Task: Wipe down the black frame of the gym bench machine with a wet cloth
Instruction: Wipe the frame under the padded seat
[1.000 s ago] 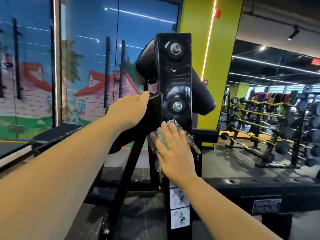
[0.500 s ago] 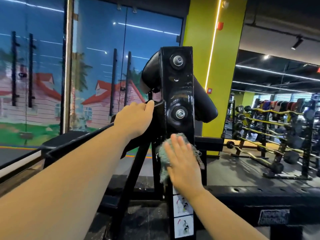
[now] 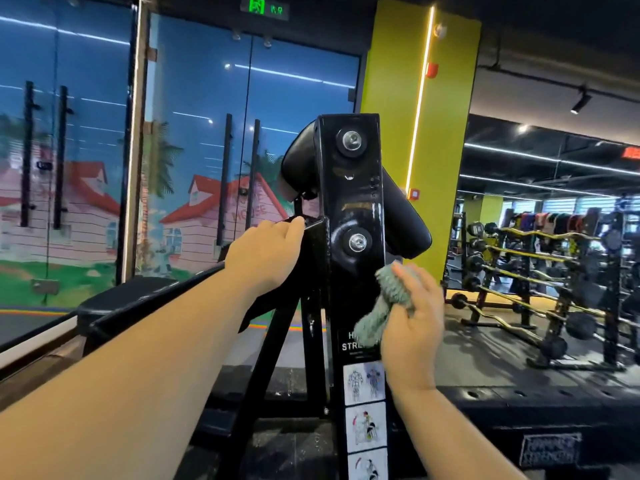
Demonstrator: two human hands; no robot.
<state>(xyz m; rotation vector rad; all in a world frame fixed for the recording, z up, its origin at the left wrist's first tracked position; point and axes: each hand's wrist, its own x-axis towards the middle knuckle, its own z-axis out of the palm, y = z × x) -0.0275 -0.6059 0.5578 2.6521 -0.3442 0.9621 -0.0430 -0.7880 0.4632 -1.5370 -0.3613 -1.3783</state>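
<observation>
Racks [image 3: 540,271] along the right side of the gym hold rows of barbells, one bar above another, with more bars lying low near the floor. Nearer, the black frame [image 3: 355,199] of the bench machine stands upright in the middle, glossy, with two bolts on its face and picture stickers [image 3: 366,403] lower down. Black pads [image 3: 403,223] stick out behind it on both sides.

The right hand [image 3: 414,317] grips a bunched grey-green cloth [image 3: 384,306], fingers curled round it, just at the frame's right edge; whether the cloth touches the metal there cannot be told. The left hand [image 3: 266,254] holds the slanted bar [image 3: 166,299] that joins the frame on its left, fingers wrapped over the top of it.

Right of the frame there is open space above a dark raised platform [image 3: 502,393]. Left of it the slanted bar and angled legs crowd the space. Glass doors [image 3: 194,150] with a painted house scene stand behind, and a yellow-green pillar [image 3: 391,98] rises behind the frame.
</observation>
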